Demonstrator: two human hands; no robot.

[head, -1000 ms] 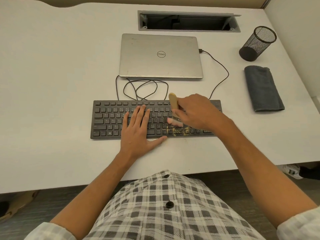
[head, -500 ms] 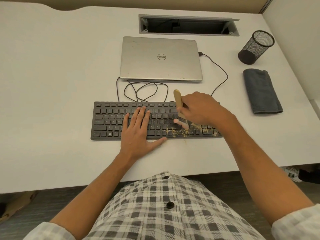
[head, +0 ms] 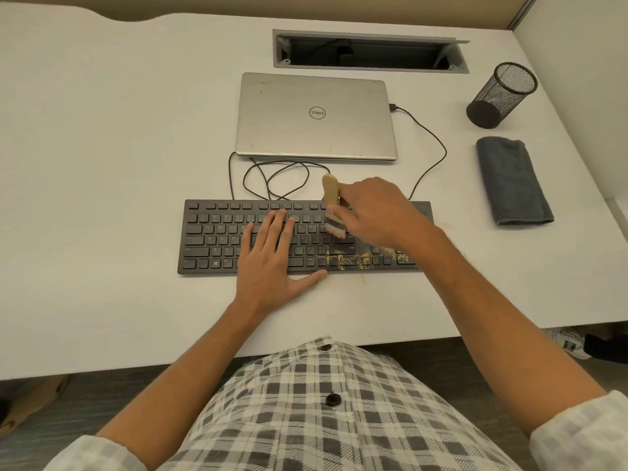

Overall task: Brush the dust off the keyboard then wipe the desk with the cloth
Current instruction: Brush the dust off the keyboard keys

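Observation:
A black keyboard [head: 217, 236] lies across the middle of the white desk [head: 102, 164]. Yellowish dust [head: 353, 259] is strewn over its lower right keys, with a few specks on the desk just in front. My right hand [head: 377, 212] grips a small wooden-handled brush [head: 331, 193], whose pale bristles rest on the keys right of centre. My left hand [head: 272, 263] lies flat on the middle keys with spread fingers, thumb on the desk. A folded grey cloth [head: 511, 181] lies on the desk to the right, untouched.
A closed silver laptop [head: 316, 117] sits behind the keyboard, with loops of black cable [head: 275, 178] between them. A black mesh pen cup [head: 501, 95] stands at the far right. An open cable hatch [head: 370, 52] is set into the desk's back.
My right hand has drawn the brush up from the bottom key row toward the upper rows, uncovering the dust on the lower right keys. My left hand stays put.

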